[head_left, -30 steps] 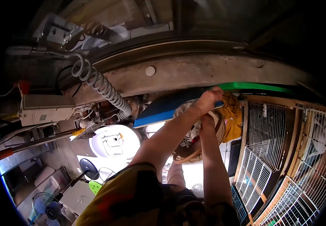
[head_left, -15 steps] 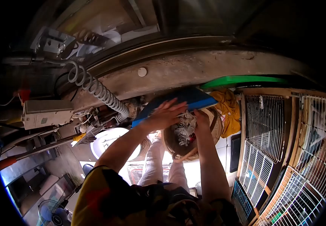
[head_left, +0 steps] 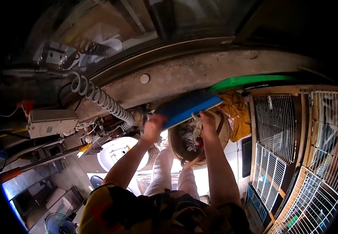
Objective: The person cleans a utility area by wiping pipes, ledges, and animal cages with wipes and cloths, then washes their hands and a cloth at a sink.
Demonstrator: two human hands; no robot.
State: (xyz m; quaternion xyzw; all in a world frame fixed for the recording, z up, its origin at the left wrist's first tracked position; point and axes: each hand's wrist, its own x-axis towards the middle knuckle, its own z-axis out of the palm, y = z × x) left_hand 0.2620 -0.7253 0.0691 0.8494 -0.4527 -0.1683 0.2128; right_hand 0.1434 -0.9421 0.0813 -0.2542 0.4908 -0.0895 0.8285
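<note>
A blue flat board [head_left: 190, 109] with a pale lower edge lies tilted over the far side of a round woven basket [head_left: 224, 136]. At its left end is my left hand [head_left: 153, 128], slightly blurred, with the fingers curled round the board. My right hand [head_left: 209, 125] is closed at the lower edge of the board, above the basket; its fingers are partly hidden. Just left of the right hand, a bunched grey-white rag [head_left: 192, 136] hangs into the basket, with a pale strip rising towards the board.
A mustard cloth [head_left: 235, 117] hangs right of the basket, beside wire cages [head_left: 272, 171]. A white basin [head_left: 112, 156] stands on the left, under a coiled grey hose [head_left: 102, 95] and a switch box [head_left: 52, 121]. A concrete ledge [head_left: 177, 74] runs behind, with a green object [head_left: 251, 80].
My left hand has slid from lying flat across the board to its left end. The board has shifted right and shows more of its blue face. The right hand stays near its place.
</note>
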